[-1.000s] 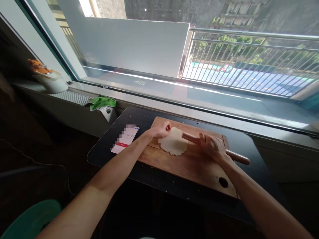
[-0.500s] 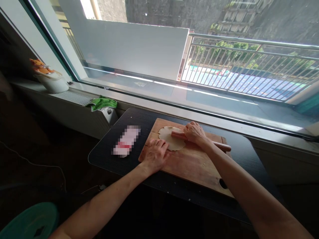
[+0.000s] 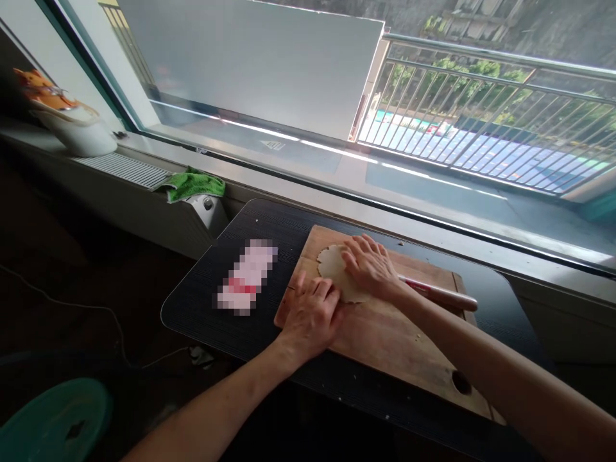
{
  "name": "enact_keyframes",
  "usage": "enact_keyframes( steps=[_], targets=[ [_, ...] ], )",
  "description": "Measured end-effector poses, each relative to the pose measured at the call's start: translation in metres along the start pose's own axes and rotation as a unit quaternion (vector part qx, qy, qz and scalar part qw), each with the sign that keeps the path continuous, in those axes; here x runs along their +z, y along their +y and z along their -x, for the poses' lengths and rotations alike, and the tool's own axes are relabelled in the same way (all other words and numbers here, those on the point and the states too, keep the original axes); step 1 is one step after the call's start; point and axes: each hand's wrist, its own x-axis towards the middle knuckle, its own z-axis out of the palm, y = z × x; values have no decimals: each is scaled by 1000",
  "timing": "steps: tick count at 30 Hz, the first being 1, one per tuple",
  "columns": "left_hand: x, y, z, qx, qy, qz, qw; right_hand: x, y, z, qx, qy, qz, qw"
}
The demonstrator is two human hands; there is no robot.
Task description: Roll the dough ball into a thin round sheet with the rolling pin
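A flat round of dough (image 3: 332, 262) with a ragged edge lies on the wooden cutting board (image 3: 385, 327). My right hand (image 3: 371, 264) rests over the dough's right part, fingers stretched out and flat. Behind its wrist a wooden rolling pin (image 3: 445, 296) lies on the board, its left end hidden by the hand and forearm. At the near left edge of the board is my left hand (image 3: 312, 313). Its fingers are apart and slightly bent, with the tips by the dough's near edge; nothing shows in its grasp.
The board sits on a black table (image 3: 206, 301). Left of it lies a blurred-out pink and white item (image 3: 248, 276). A green cloth (image 3: 195, 185) hangs on the radiator (image 3: 125, 172) by the window, near a white pot (image 3: 77, 131). A teal basin (image 3: 58, 417) stands lower left.
My right hand has let go of the rolling pin and now lies spread on the dough. The pin sits further right. My left hand stays near the dough's edge. The view has shifted slightly.
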Motion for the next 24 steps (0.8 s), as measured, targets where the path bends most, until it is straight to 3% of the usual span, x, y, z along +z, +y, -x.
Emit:
enact_keyframes(
  steps=[2,7,11,13,17,19,22,24],
  targets=[
    [0,0,0,0,-2,1,1000,1,3,1,-26,7,16,1000],
    [-2,1,0,-2,-17,-2,1000,-4,21,-35,-16,27,22,999],
    [-1,1,1,-7,-10,5,1000,0,15,-18,-54,-4,-6,999],
    [-1,1,1,-5,-11,3,1000,1,10,-9,-59,9,-17,998],
    [-2,2,1,-2,-21,-4,1000,-4,15,-27,6,48,-28,998],
    [-2,1,1,-3,-19,-5,1000,-5,17,-32,16,39,-37,998],
    [0,1,1,0,-9,-6,1000,-1,12,-15,-30,9,-36,999],
    [0,1,2,3,-6,-8,1000,2,8,-5,-64,27,-31,997]
  ],
)
